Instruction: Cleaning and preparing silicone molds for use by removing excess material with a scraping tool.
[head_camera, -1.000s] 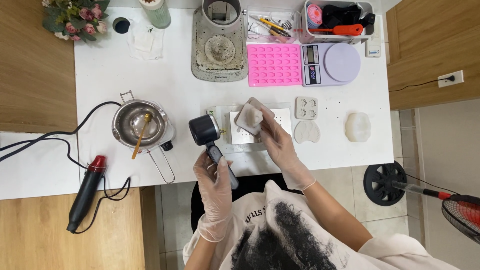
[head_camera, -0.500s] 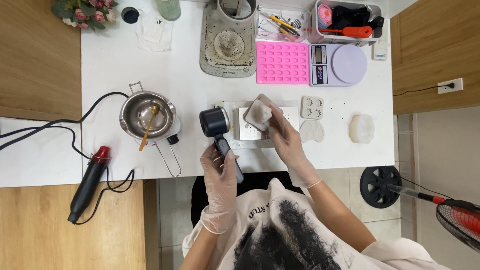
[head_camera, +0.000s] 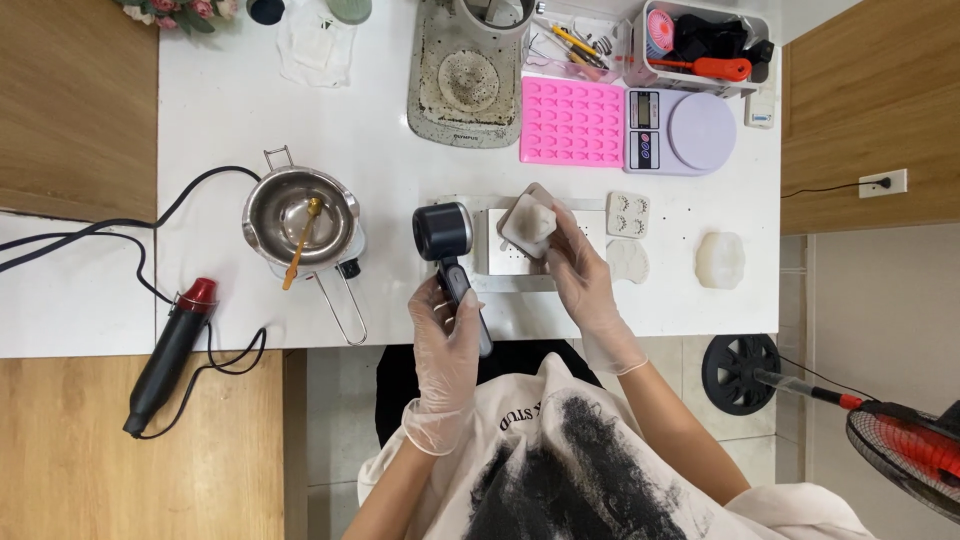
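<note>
On the white table (head_camera: 240, 110), near its front edge, a black handheld device with a round head (head_camera: 445, 235) is grasped by its handle in the gloved left hand (head_camera: 447, 335). At about two o'clock from this hand, a small pale mold piece (head_camera: 527, 222) is gripped between the fingers of the gloved right hand (head_camera: 580, 280), above a flat white tray (head_camera: 500, 262). At nine o'clock from the device, a metal pot (head_camera: 300, 215) with a wooden stick is seen.

I sit at a white worktop (head_camera: 700, 300) under even, bright light. Wooden panels (head_camera: 75, 100) flank it on both sides, with a wall socket (head_camera: 884, 183) on my right. Pale floor tiles (head_camera: 340, 440) lie beneath, beside a red-bladed fan (head_camera: 905, 445).
</note>
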